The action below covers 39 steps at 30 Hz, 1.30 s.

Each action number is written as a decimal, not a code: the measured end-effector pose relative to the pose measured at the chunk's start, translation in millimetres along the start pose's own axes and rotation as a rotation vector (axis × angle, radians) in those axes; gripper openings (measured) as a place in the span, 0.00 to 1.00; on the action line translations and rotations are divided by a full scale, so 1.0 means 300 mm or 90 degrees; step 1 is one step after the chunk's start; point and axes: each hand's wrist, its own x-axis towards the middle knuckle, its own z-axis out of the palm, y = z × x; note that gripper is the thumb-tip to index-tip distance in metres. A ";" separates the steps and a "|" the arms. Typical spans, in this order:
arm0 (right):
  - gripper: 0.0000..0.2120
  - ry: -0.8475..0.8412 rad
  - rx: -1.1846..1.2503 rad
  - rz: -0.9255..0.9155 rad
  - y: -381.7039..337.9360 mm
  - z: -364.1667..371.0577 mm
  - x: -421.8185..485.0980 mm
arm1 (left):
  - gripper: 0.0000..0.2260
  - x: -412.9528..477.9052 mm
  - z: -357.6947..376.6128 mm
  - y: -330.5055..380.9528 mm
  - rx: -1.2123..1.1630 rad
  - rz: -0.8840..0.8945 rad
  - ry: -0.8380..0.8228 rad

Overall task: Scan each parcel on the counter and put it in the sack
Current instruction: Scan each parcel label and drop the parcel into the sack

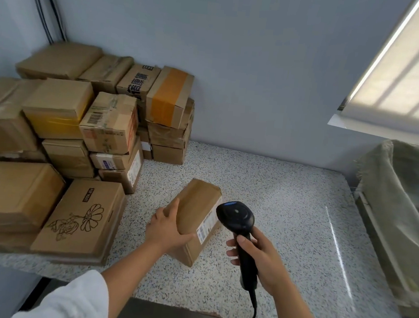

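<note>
Stacked boxes (79, 132) fill the counter's (287, 216) left rear corner; one parcel (196, 208) lies alone mid-counter, with the sack (402, 201) off the counter's right edge.

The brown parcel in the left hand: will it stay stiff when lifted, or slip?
Probably stiff: the parcel is a cardboard box with crisp edges. Likely light: the left hand alone props it. Its smooth wrapping may slip.

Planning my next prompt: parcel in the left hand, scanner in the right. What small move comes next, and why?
Probably aim the scanner at the white label and trigger it. The left hand holds the parcel tilted on the counter with that label facing the scanner, which the right hand grips close beside it.
</note>
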 end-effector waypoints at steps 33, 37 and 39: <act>0.10 -0.064 -0.400 0.024 -0.022 -0.031 0.065 | 0.34 0.057 0.004 -0.103 -0.574 -0.039 -0.181; 0.11 -0.068 -0.415 0.023 -0.022 -0.030 0.073 | 0.33 0.068 0.000 -0.103 -0.574 -0.038 -0.194; 0.11 -0.066 -0.415 0.026 -0.022 -0.032 0.075 | 0.34 0.076 -0.001 -0.110 -0.576 -0.044 -0.205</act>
